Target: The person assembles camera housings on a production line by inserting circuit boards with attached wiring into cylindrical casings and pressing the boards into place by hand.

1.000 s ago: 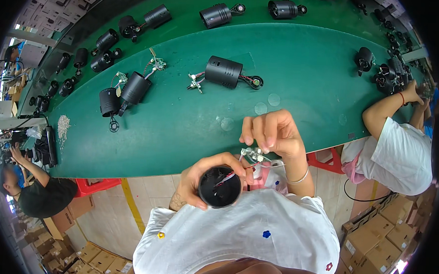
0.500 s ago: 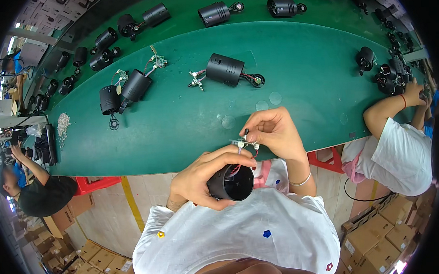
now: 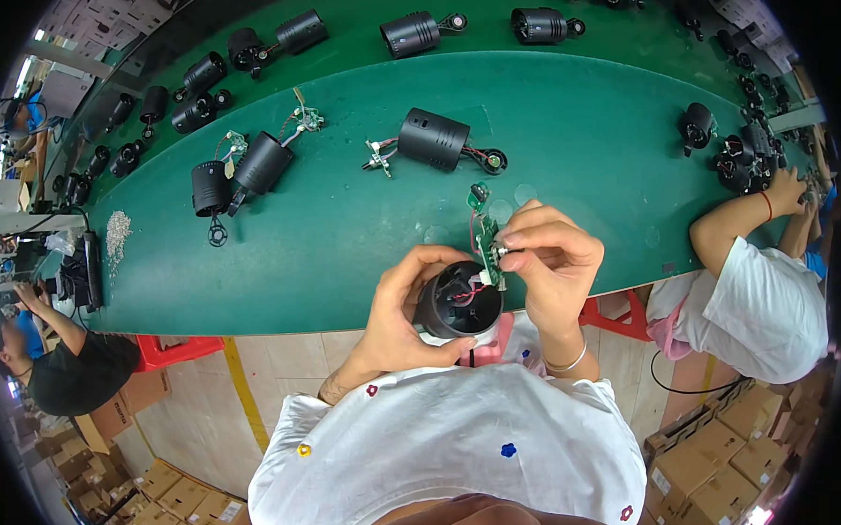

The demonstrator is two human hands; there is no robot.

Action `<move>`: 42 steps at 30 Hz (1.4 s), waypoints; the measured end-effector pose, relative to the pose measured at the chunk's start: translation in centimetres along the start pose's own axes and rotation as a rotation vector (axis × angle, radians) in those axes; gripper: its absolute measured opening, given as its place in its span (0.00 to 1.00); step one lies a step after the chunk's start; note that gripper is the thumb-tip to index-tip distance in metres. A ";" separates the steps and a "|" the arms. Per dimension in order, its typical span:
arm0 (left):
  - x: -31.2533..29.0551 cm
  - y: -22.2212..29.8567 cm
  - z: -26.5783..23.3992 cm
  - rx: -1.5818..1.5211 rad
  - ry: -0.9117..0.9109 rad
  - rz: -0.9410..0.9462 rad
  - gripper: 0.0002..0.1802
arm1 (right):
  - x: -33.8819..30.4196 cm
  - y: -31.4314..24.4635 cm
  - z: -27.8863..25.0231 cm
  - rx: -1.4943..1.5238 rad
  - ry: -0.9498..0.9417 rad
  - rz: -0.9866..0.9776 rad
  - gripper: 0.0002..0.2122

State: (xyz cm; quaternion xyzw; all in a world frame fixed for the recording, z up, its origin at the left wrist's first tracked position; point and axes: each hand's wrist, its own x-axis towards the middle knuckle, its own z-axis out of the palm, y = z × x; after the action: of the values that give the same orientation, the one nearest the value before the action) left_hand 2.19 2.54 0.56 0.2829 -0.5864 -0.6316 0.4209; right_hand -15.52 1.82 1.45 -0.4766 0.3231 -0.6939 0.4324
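My left hand [image 3: 388,310] is wrapped round a black cylindrical housing [image 3: 430,312], its open end tilted up toward me. Red wires run out of that opening to a green circuit board [image 3: 486,241]. Thumb and fingertips of my right hand [image 3: 556,267] pinch this board by a small metal part on its side, just above the housing's far right rim. A smaller green board [image 3: 479,192] with a dark component hangs at the far end on a red wire. The inside of the housing is partly in shadow.
A similar black housing [image 3: 432,139] with wires lies ahead on the green mat [image 3: 345,278]. Two more housings [image 3: 260,164] lie left, near a pile of small pale pieces [image 3: 118,235]. Several housings line the far green strip. Co-workers sit left and right; cardboard boxes [image 3: 713,444] stand behind right.
My right hand has moved slightly right and turned the circuit board up on edge. The smaller board has come into sight beyond it. My left hand has turned the housing and shifted its grip.
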 end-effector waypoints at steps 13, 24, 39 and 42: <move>0.4 -0.4 0.9 0.283 -0.140 0.194 0.56 | 0.2 -0.9 0.9 -0.221 -0.129 -0.194 0.09; 0.1 -1.3 0.5 0.369 0.078 0.505 0.62 | 0.1 -1.9 0.6 -0.387 -0.167 -0.294 0.08; 1.3 -0.1 -1.1 0.201 -0.029 0.207 0.48 | 0.8 -1.1 0.2 0.082 -0.139 -0.145 0.04; 1.2 -0.7 -1.1 -0.091 -0.112 0.145 0.46 | 1.1 0.1 -0.3 0.435 -0.128 0.038 0.04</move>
State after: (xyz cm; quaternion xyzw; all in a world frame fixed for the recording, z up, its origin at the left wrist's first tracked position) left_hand 2.39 0.90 -0.14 0.1846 -0.5986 -0.6405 0.4443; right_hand -15.91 0.80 1.69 -0.4092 0.1466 -0.7072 0.5575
